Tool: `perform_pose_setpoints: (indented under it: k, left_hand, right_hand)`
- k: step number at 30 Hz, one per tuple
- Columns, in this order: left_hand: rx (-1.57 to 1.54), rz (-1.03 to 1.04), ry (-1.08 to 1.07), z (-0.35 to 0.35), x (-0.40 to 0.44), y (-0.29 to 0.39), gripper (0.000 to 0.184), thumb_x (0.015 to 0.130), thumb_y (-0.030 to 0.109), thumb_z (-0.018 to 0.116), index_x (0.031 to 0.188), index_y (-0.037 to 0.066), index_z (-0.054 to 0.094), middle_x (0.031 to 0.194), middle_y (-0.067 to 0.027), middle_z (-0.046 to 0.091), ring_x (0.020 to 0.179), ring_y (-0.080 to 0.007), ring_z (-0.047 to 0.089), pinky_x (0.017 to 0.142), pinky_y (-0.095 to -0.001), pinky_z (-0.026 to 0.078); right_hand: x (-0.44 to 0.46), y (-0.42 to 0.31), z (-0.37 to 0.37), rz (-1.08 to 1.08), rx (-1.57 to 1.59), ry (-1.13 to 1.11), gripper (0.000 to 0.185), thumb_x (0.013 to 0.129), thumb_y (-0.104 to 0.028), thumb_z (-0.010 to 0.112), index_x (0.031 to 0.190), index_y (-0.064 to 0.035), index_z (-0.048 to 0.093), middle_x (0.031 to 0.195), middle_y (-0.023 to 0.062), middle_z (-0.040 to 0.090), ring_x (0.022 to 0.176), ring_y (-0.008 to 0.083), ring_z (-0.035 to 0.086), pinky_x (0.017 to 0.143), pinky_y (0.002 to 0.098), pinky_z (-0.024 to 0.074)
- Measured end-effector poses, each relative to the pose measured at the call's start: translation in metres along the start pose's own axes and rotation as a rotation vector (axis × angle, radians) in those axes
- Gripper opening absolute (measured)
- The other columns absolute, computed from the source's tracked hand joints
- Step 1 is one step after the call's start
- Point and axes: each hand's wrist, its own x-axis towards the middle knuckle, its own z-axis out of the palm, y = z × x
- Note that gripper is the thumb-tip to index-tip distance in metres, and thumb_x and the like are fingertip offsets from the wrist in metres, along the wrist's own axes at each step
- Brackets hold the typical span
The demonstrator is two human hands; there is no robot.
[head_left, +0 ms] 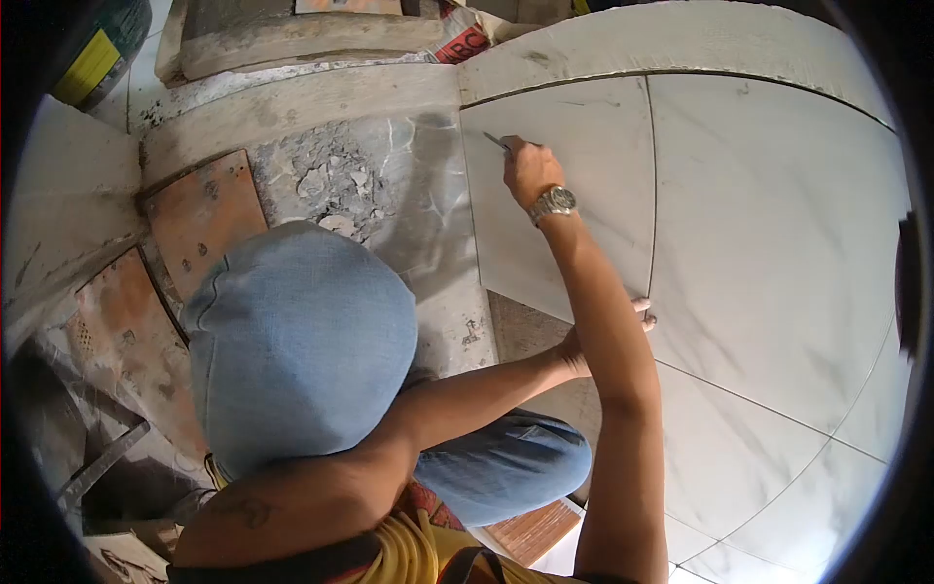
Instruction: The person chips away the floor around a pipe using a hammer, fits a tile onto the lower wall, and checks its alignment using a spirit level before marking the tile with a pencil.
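My right hand (533, 173), with a metal watch on its wrist, is closed on a thin pointed tool (494, 140) over the upper left part of a pale marbled tile (574, 141). My left arm crosses under the right forearm. Fingertips of my left hand (643, 313) rest apart at the tile's lower right corner; the rest of that hand is largely hidden. Bare rough floor (530, 326) shows below the tile's lower edge.
More marbled tiles (759, 224) lie to the right. Grey rubble (336, 180) and reddish-brown tile pieces (206, 214) are at the left, beyond my bent knee. A pale raised ledge (662, 44) borders the top. A dark container (102, 54) stands upper left.
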Motion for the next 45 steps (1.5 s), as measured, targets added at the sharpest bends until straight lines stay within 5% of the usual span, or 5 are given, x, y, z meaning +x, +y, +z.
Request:
perform_pose_setpoints:
  k: [9, 15, 22, 43, 45]
  left_hand:
    - [0.629, 0.172, 0.182, 0.027, -0.009, -0.015, 0.052, 0.091, 0.027, 0.063, 0.142, 0.021, 0.053, 0.156, -0.0075, 0.040, 0.120, -0.0258, 0.052, 0.100, -0.0456, 0.044]
    - [0.247, 0.154, 0.034, 0.001, 0.001, 0.001, 0.051, 0.091, 0.027, 0.064, 0.141, 0.021, 0.054, 0.155, -0.0076, 0.042, 0.118, -0.0257, 0.053, 0.099, -0.0455, 0.044]
    - [0.189, 0.153, 0.029, 0.003, 0.006, 0.000, 0.050, 0.090, 0.026, 0.065, 0.139, 0.019, 0.056, 0.152, -0.0078, 0.044, 0.116, -0.0256, 0.054, 0.098, -0.0453, 0.045]
    - [0.102, 0.144, 0.005, 0.009, 0.007, -0.009, 0.047, 0.088, 0.023, 0.067, 0.135, 0.016, 0.060, 0.146, -0.0082, 0.050, 0.111, -0.0252, 0.057, 0.096, -0.0448, 0.046]
    - [0.060, 0.124, 0.002, 0.012, 0.005, -0.009, 0.047, 0.088, 0.023, 0.068, 0.134, 0.016, 0.061, 0.145, -0.0082, 0.051, 0.110, -0.0252, 0.057, 0.096, -0.0448, 0.046]
  right_hand:
    - [0.068, 0.005, 0.097, 0.055, 0.021, -0.060, 0.022, 0.092, -0.013, 0.055, 0.105, -0.0037, 0.070, 0.104, 0.0247, 0.071, 0.100, 0.0392, 0.070, 0.090, 0.0464, 0.0567]
    - [0.081, 0.001, 0.104, 0.064, 0.014, -0.054, 0.029, 0.088, -0.010, 0.055, 0.113, -0.0083, 0.069, 0.102, 0.0251, 0.071, 0.099, 0.0421, 0.069, 0.090, 0.0478, 0.0563]
    - [0.076, -0.008, 0.081, 0.043, -0.024, -0.140, 0.021, 0.092, -0.017, 0.055, 0.096, -0.0031, 0.070, 0.105, 0.0268, 0.070, 0.100, 0.0407, 0.070, 0.087, 0.0473, 0.0572]
    - [0.073, -0.020, 0.065, 0.182, 0.054, -0.157, 0.025, 0.090, -0.014, 0.052, 0.104, -0.0023, 0.069, 0.109, 0.0271, 0.069, 0.106, 0.0416, 0.066, 0.094, 0.0475, 0.0532]
    - [0.064, -0.013, 0.065, 0.000, -0.119, -0.164, 0.026, 0.092, -0.015, 0.052, 0.107, -0.0066, 0.071, 0.108, 0.0240, 0.069, 0.102, 0.0392, 0.067, 0.091, 0.0467, 0.0548]
